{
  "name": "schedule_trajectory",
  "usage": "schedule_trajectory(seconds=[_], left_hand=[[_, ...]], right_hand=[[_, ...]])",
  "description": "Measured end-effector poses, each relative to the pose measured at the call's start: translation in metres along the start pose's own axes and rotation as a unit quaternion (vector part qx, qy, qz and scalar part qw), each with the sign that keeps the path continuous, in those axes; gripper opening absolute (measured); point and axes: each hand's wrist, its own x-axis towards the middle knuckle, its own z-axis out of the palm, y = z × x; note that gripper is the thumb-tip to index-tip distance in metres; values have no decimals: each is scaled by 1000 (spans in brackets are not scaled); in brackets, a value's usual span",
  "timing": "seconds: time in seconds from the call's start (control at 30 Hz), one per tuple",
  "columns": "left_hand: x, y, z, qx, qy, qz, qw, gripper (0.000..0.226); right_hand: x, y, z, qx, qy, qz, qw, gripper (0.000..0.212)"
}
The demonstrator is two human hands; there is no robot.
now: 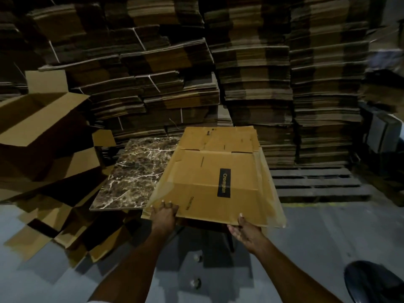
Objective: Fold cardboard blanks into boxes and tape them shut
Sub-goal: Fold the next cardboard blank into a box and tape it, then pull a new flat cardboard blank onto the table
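The left hand (164, 213) is gripping the near left corner of a flat cardboard blank (209, 171), fingers lying on top of the sheet. The right hand (244, 231) is holding the near edge from beneath, palm up, with the thumb pressing down on top. The blank is lying unfolded and tilted across the right part of a marble-patterned tabletop (135, 171), its near edge overhanging the table towards the person. A black label (224, 182) reading "Crompton" is facing up. The blank's right edge is blurring. Tall stacks of flat cardboard (251, 73) are standing behind. Opened boxes (43, 119) are sitting at left, and a wooden pallet (317, 182) is lying at right on the grey floor (317, 237).
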Motion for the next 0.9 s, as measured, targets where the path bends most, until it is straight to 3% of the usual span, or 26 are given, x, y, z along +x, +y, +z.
schedule_trajectory(seconds=[0.2,0.33,0.53,0.73,0.9], left_hand=[[27,-4,18,-9,-49,-23,998,54],[29,-14,47,7,-80,-10,997,62],[37,-17,78,10,-72,25,997,69],[37,-16,83,4,-13,106,994,74],[44,-4,78,-8,-42,84,996,72]], right_hand=[[37,25,-9,-155,42,48,986,57],[50,47,-20,-117,32,85,989,58],[79,55,-23,-105,101,-9,989,42],[83,19,-45,-211,228,-127,942,48],[111,-4,-72,-194,207,-84,955,35]])
